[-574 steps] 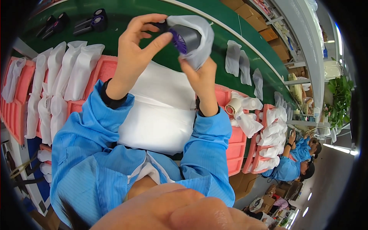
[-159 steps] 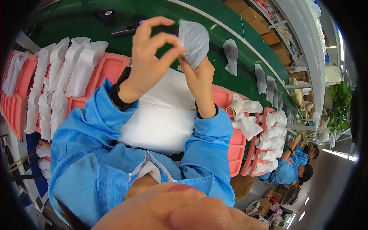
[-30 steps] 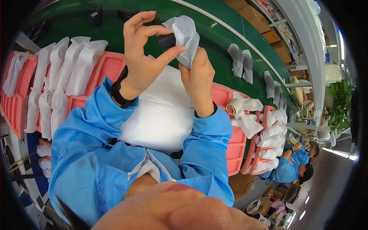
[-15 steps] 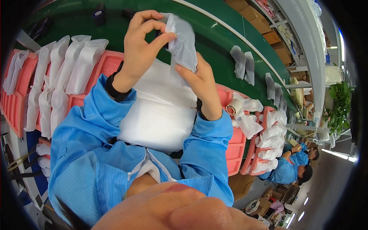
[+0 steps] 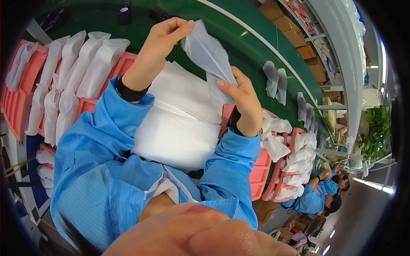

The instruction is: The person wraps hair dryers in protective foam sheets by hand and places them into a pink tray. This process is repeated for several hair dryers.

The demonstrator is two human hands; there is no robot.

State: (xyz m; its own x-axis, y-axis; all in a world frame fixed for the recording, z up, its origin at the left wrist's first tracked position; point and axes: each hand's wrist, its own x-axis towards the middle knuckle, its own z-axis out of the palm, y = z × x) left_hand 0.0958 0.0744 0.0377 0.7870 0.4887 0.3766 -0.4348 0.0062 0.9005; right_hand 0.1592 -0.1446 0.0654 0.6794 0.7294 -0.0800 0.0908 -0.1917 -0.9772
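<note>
A translucent white bag [image 5: 208,52] is stretched on a slant between my two hands over the green work surface. At its upper end my left hand [image 5: 164,38] is closed, thumb and fingertips pinching the corner. My right hand [image 5: 244,91] grips the lower end, thumb on top and fingers behind it. The bag looks filled, but what is inside cannot be made out. Below my hands, close to my body, lies a stack of flat white sheets or bags [image 5: 179,128].
Pink trays [image 5: 121,68] at left and right hold several wrapped white bundles [image 5: 96,68]. Dark cylindrical things [image 5: 124,13] lie on the green conveyor-like surface [image 5: 239,47] at the far side. More wrapped pieces [image 5: 270,79] lie on it to the right. Co-workers [image 5: 316,196] sit further right.
My left fingers have gone from a dark thing at the bag's mouth to pinching its corner; the dark thing no longer shows. My right hand and the bag have shifted rightward, pulling it straighter.
</note>
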